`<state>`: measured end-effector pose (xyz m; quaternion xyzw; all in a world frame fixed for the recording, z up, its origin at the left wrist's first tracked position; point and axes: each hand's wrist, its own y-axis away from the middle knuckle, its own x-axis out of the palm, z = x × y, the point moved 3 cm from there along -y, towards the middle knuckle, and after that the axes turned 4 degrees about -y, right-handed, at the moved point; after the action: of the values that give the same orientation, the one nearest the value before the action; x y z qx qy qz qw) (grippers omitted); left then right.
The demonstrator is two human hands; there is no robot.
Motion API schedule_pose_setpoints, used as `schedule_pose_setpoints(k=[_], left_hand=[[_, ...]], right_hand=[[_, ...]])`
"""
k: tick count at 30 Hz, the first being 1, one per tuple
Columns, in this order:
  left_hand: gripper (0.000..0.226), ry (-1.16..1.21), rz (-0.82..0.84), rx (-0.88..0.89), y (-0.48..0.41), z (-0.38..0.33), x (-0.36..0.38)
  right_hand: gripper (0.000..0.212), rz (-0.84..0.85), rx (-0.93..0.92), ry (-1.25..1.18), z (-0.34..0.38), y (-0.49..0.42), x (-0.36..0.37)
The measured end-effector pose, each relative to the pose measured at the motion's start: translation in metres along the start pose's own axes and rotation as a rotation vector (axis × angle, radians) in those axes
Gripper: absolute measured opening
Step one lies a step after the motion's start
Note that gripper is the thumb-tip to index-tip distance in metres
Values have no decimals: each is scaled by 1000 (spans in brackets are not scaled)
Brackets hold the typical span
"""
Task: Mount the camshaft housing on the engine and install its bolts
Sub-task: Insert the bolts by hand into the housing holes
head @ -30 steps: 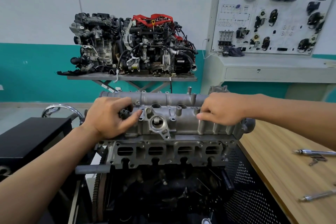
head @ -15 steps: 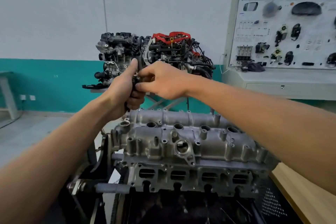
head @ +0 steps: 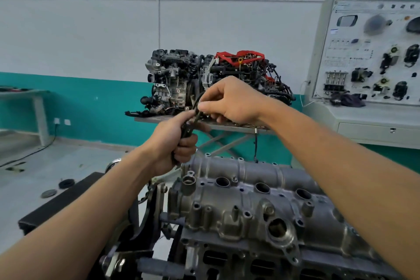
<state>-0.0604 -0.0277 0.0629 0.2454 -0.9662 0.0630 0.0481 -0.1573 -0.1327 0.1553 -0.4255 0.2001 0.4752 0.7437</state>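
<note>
Camshaft housing (head: 250, 200) seated on the engine (head: 227, 257). Above the housing, the left hand (head: 175, 143) grips a bundle of bolts (head: 189, 128). The right hand (head: 229, 102) pinches one free (best drawn straight, lest others drop into the housing's open bores).

We can read no words, numbers or brand marks here. The white display board (head: 354, 36) at the right carries rows of small print and a small blue label (head: 333, 31) near its upper left corner. All of it is too blurred and too small for us to make out a single letter.
</note>
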Motion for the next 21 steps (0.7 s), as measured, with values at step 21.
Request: schedule_pose_setpoints(k=[21], left_hand=[[89,-742,-258,204,-27,90,-51]], right_hand=[[16,-94,-87,402,-65,5,39]])
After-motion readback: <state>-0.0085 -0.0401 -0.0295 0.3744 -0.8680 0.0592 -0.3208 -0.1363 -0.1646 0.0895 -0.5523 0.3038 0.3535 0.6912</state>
